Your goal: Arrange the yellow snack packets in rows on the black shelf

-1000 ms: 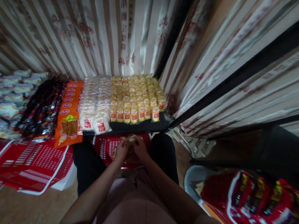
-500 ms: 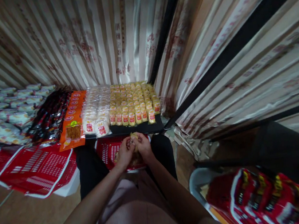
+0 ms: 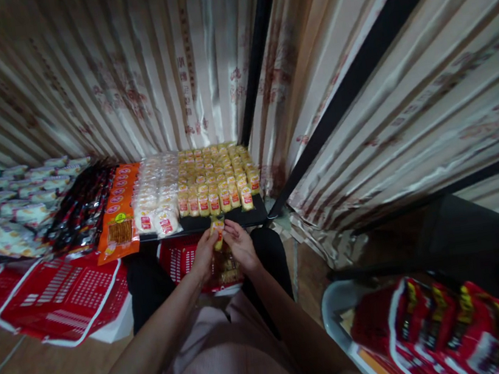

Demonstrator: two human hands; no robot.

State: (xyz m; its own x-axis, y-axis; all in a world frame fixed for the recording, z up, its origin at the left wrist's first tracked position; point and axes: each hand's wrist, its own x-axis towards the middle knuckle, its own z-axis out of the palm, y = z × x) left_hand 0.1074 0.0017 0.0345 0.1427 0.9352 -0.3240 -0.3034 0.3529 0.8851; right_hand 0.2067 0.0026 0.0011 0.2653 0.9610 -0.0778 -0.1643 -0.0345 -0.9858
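A small yellow snack packet (image 3: 217,233) is between my two hands, above a red basket (image 3: 177,259) that sits between my knees. My left hand (image 3: 206,251) is closed on the packet's left side. On its right side, my right hand (image 3: 239,243) pinches the packet's edge with thumb and fingers. More yellow packets (image 3: 228,271) lie in the basket below, partly hidden by my hands. Just ahead on a black shelf (image 3: 253,214) stand rows of similar yellow packets (image 3: 216,179), with white round packets (image 3: 155,193) to their left.
Left along the shelf lie an orange bag (image 3: 119,210), dark packets (image 3: 80,209) and white-green packets (image 3: 17,205). Red baskets (image 3: 61,294) stand below them. Curtains (image 3: 136,61) and black poles (image 3: 258,45) rise behind. Red bags (image 3: 455,319) fill a container at lower right.
The packet between my hands has come into clearer view, upright, and my hands are slightly further apart. The view has shifted a little, so the shelf appears lower and further left.
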